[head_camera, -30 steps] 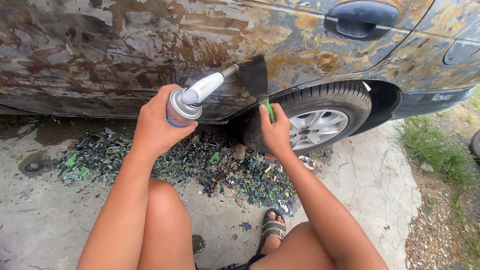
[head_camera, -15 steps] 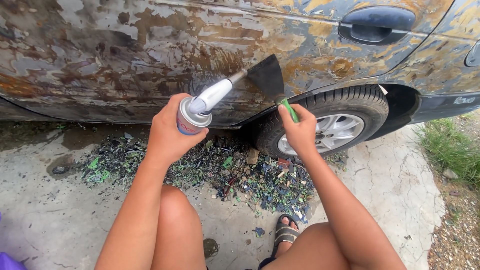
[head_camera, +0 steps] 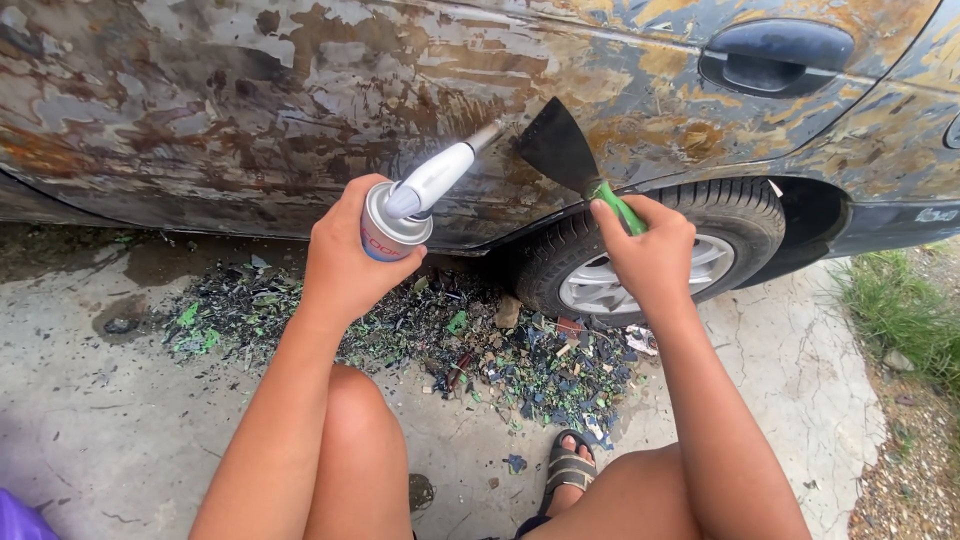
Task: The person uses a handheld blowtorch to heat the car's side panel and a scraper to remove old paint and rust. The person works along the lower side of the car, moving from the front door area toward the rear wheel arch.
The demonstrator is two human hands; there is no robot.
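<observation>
From the head camera I look down on both hands working at the flank of a car. My left hand [head_camera: 345,262] is wrapped tight around a small silver gas canister topped with a white torch head [head_camera: 405,205], whose metal nozzle points up and to the right at the car's scorched, peeling door panel [head_camera: 250,110]; the nozzle tip sits just beside the panel, though I cannot tell whether it touches. My right hand [head_camera: 650,250] is clenched around the green handle of a wide, dark-bladed metal scraper [head_camera: 575,160], with the blade raised against the panel just right of the nozzle and directly above the wheel arch. Below the scraper stands the black tyre with a silver alloy rim [head_camera: 640,265], and above it, to the right, is the dark blue door handle [head_camera: 775,55]. On the grey concrete ground [head_camera: 80,400] under the panel lies a spread of dark and green paint flakes [head_camera: 480,345], reaching from left of my left arm to the tyre. My bare knees fill the lower frame, and a foot in a black sandal [head_camera: 568,465] rests beside the flakes. Grass [head_camera: 900,310] grows at the right edge.
</observation>
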